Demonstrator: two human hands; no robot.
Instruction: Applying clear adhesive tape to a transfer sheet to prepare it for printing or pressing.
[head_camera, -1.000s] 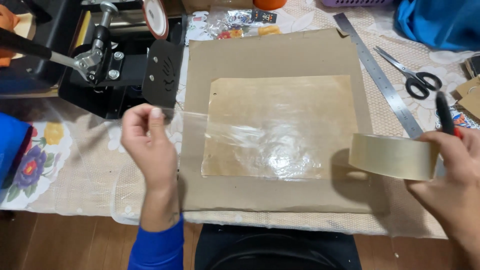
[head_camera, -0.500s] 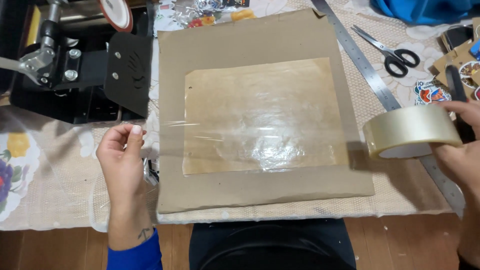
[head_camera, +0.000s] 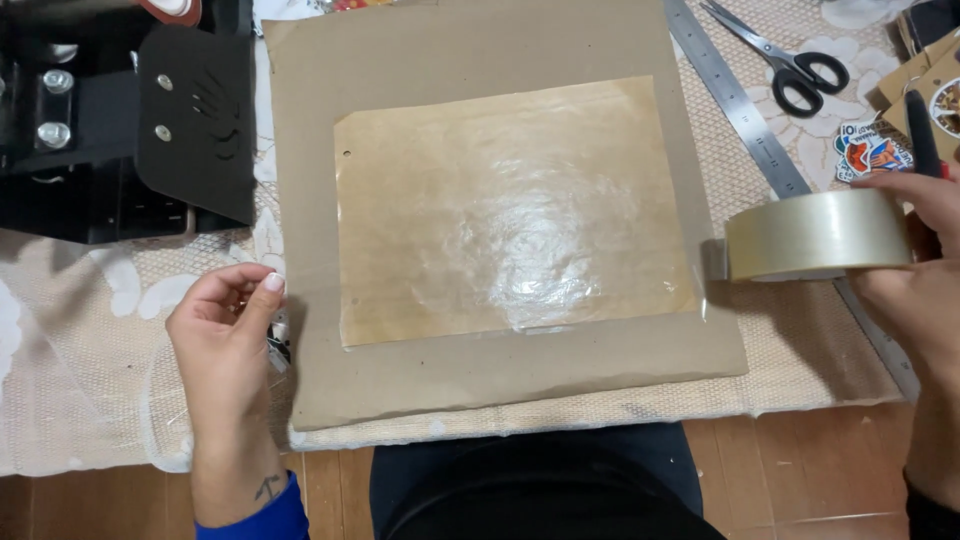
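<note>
Gripping the roll of clear tape (head_camera: 818, 235) in my right hand (head_camera: 915, 285) just beyond the right edge of the cardboard sheet (head_camera: 480, 380), I pinched the strip's free end with my left hand (head_camera: 225, 335) at its left edge, the glossy paper (head_camera: 510, 210) lying centred on it.

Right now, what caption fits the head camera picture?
Right hand holds a tape roll, left hand pinches its clear strip across glossy paper on cardboard.

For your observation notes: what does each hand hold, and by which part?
The right hand grips the clear tape roll around its rim; the left hand pinches the tape's pulled-out free end.
</note>
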